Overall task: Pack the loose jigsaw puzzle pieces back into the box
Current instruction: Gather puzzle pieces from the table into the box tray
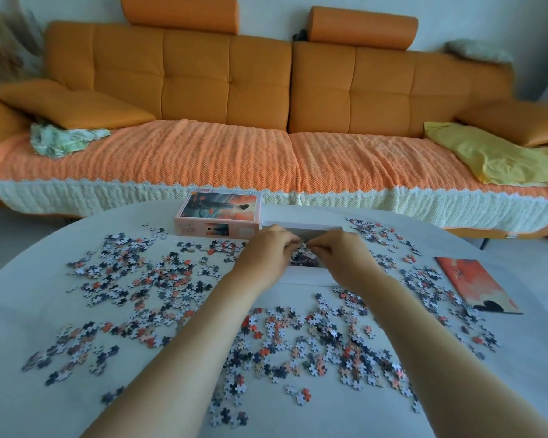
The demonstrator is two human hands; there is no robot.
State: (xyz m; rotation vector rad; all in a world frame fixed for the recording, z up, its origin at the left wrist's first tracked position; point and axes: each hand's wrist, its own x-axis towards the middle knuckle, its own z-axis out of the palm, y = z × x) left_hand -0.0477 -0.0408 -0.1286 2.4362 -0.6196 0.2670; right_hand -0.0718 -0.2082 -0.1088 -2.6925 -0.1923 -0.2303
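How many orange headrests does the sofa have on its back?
2. The left headrest sits on top of the sofa back, left half; the right headrest on the right half. None appears hidden.

Soft daylight, faint shadows, edges warped, blurry.

Box inside: mostly hidden behind the left hand [268, 251] and right hand [340, 252] over the box [304, 276].
Fingertips [293, 243]: blurred above the box; hold on puzzle pieces [304, 250] unclear.
Lid [219, 213]: left of the box, lettering too small.
Table [29, 343]: nearer than the box, cut by the bottom edge.
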